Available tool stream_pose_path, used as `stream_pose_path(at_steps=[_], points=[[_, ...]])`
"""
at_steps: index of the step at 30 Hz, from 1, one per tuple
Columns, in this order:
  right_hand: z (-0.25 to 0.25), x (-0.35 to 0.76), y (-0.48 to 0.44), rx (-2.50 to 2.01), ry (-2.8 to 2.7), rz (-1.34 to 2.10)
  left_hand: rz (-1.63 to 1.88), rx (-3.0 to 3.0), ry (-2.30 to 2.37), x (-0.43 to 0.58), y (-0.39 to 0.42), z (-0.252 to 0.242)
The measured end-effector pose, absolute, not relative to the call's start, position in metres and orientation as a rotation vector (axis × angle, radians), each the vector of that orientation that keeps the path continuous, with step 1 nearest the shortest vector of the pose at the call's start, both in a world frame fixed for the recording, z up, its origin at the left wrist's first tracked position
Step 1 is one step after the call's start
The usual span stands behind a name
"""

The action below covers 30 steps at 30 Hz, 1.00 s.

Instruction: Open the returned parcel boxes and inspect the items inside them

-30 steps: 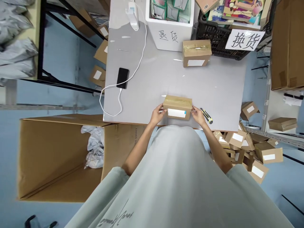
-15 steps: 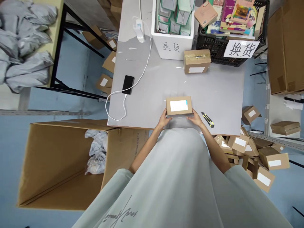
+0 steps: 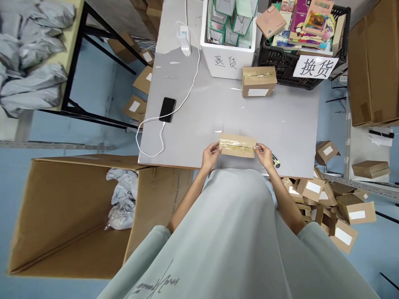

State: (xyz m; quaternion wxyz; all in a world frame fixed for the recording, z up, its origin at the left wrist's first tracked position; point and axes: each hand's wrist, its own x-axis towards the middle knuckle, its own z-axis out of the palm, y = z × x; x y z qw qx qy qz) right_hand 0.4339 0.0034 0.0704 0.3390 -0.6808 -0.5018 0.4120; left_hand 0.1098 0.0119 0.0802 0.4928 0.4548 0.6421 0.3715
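Between my hands is a small cardboard box [image 3: 237, 146], its taped seam facing me and shiny clear tape running along its length. My left hand [image 3: 210, 156] grips the box's left end with thumb and fingers. At the opposite end, my right hand [image 3: 264, 155] pinches the right edge. A black and yellow box cutter [image 3: 275, 161] lies on the table just beyond my right hand, partly covered by it. Behind, a second taped cardboard box [image 3: 259, 82] with a white label stands on the grey table [image 3: 193, 133].
A white bin [image 3: 227, 62] of green-and-white packs and a black crate [image 3: 280, 68] of books stand at the back. A phone [image 3: 167, 109] on a white cable lies left. A large open carton [image 3: 75, 216] is at lower left; several boxes [image 3: 343, 224] are piled right.
The small box has been turned over: its white label faced up before, and now its taped seam shows. Both hands have moved up to its ends.
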Motion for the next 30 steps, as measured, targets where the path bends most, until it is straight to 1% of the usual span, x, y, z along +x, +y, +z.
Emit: stream_pose_path(at_steps=[4,7,13,19,26,30], points=[[0.056,0.430,0.009,-1.828,-1.299,1.090,0.814,1.066,1.610,0.118,0.015,0.070],[0.047,0.427,0.009,-1.803,-1.292,1.095,0.810,1.056,1.623,0.121,0.013,0.067],[0.036,0.434,0.004,-1.770,-1.312,1.055,0.817,1.062,1.653,0.129,0.002,0.077],[0.026,0.465,0.003,-1.859,-1.226,0.934,0.853,1.220,1.465,0.145,-0.004,0.091],[0.020,0.492,0.006,-2.021,-1.106,0.885,0.562,1.481,1.212,0.166,0.023,0.082],[0.023,0.493,0.006,-1.979,-1.106,0.925,0.596,1.598,1.205,0.179,0.030,0.081]])
